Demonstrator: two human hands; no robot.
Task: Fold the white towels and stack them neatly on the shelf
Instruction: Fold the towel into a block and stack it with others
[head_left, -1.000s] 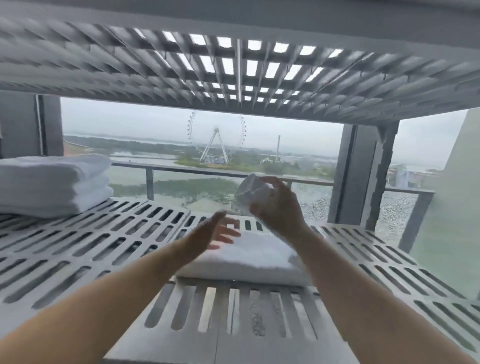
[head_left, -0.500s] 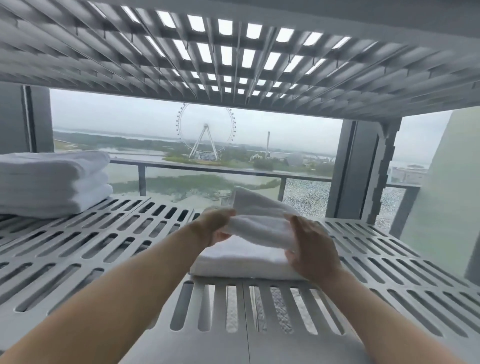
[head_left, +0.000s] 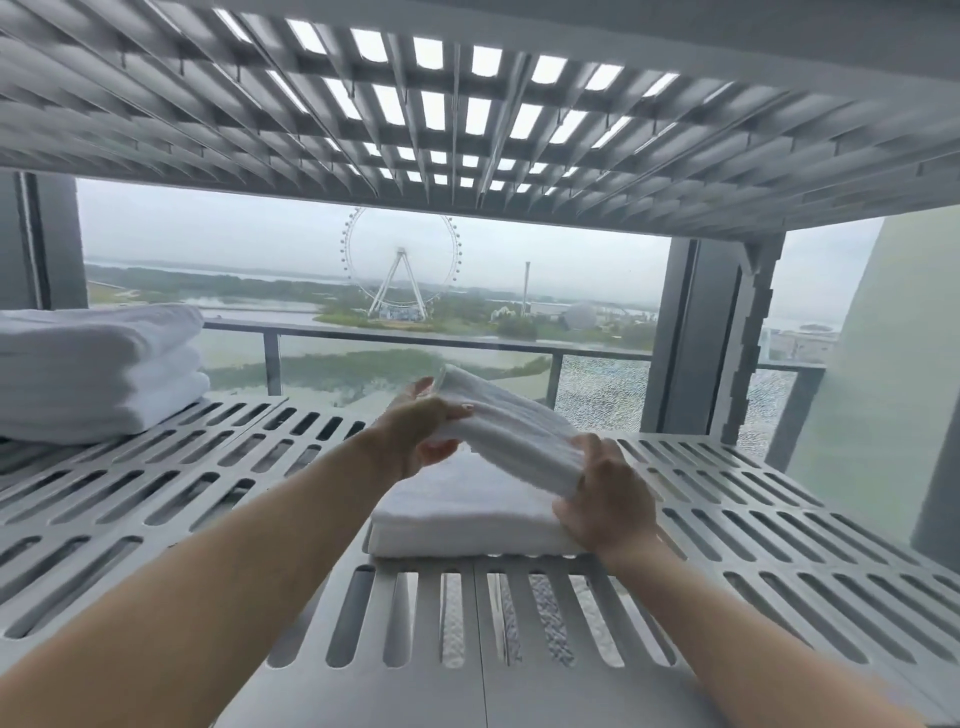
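A small folded white towel (head_left: 511, 426) is held tilted just above a larger folded white towel (head_left: 457, 512) that lies flat on the slotted grey shelf (head_left: 779, 525). My left hand (head_left: 421, 431) grips the small towel's far left end. Its near right end is pinched by my right hand (head_left: 605, 499), low against the flat towel. A stack of folded white towels (head_left: 98, 371) rests at the shelf's back left.
Another slotted shelf (head_left: 467, 114) hangs close overhead. Grey uprights (head_left: 696, 338) stand at the back right and back left. Behind the shelf is a window with a railing. A pale wall (head_left: 872, 389) rises on the right.
My right hand brought the small towel down from raised height; my left hand took its other end. Both hands now hold it lower and more spread out over the flat towel.
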